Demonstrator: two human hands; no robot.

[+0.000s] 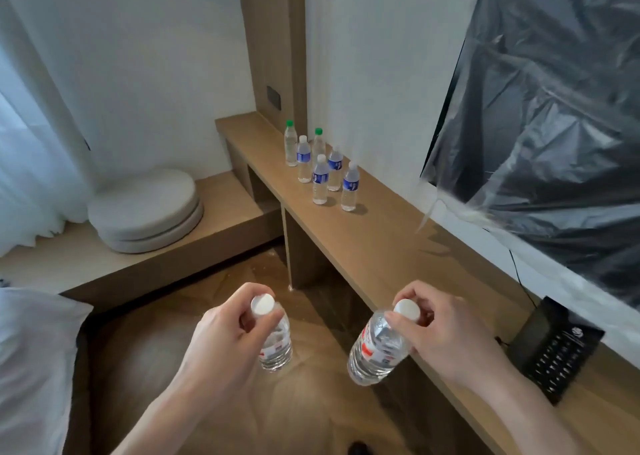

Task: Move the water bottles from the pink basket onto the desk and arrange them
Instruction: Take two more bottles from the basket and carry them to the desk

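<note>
In the head view the step in hand looked like the carry: the left hand (225, 333) was closed around the neck of a red-labelled bottle (275, 342), fingers pinched just under its white cap, and the right hand (440, 330) was clamped the same way on a second red-labelled bottle (375, 347), tilted left. Both bottles hung over the floor at the near end, beside the desk (374, 246) but not on it. Six bottles (320, 169) already stood upright in two rough rows at the far end. The pink basket was out of view. Next, the pair probably needed carrying far along the desk and setting upright beside that group
</note>
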